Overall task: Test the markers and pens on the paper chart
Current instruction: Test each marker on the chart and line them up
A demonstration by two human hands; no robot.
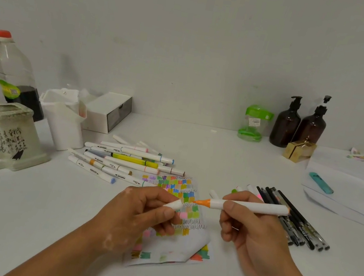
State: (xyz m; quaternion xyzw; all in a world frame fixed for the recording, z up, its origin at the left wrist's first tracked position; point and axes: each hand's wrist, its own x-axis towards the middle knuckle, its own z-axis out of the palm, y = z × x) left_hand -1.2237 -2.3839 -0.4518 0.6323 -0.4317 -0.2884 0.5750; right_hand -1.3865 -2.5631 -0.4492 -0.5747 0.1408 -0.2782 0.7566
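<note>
Head view: orange marker uncapped, both my hands up over the chart.

My right hand [254,232] pinches the white marker [249,206] level, its orange tip pointing left. My left hand [139,212] grips the cap [173,204] between thumb and fingers, just apart from the tip. The paper chart [174,221] lies beneath, mid-table toward the near edge, between the marker pile [123,164] and the black pens [295,219].

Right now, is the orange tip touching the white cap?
Apart. The head view shows colored paper chart between the orange marker tip and the white cap held in the left hand.
</note>
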